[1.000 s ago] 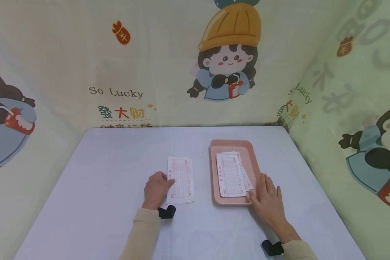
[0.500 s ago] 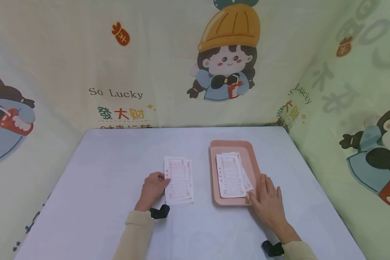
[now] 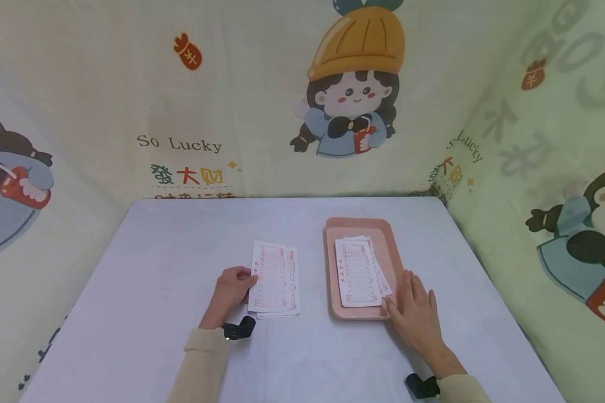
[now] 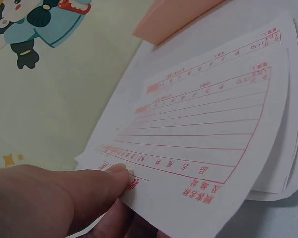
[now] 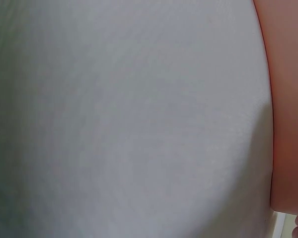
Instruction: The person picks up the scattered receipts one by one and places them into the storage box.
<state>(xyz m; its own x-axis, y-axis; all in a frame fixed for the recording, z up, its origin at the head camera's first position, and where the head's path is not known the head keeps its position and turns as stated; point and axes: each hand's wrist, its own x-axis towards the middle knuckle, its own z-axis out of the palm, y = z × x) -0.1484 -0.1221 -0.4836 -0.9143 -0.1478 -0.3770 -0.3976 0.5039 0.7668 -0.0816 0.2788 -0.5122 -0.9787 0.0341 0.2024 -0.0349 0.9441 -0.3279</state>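
My left hand (image 3: 232, 290) pinches the left edge of a printed receipt slip (image 3: 268, 280), thumb on top and fingers beneath. In the left wrist view the slip (image 4: 188, 134) is raised and bowed, with red ruled lines and red Chinese characters on it. It overlaps a small pile of similar slips (image 3: 293, 285) on the table, poking out on its right. On the right, my right hand (image 3: 418, 313) rests with straight fingers along the near right rim of a pink tray (image 3: 336, 226). Inside the tray lie stacked slips (image 3: 358, 274), the lower ones fanned out askew.
A white-covered table (image 3: 181, 235) carries the tray and papers. Behind it and along the sides hangs a cartoon-printed curtain (image 3: 262, 112). Black wrist-worn devices sit on the left wrist (image 3: 240, 328) and by the right cuff (image 3: 422, 386).
My left hand has drawn the top slip leftward off the pile, uncovering a strip of the slips beneath on the right. The right hand and tray have stayed put.
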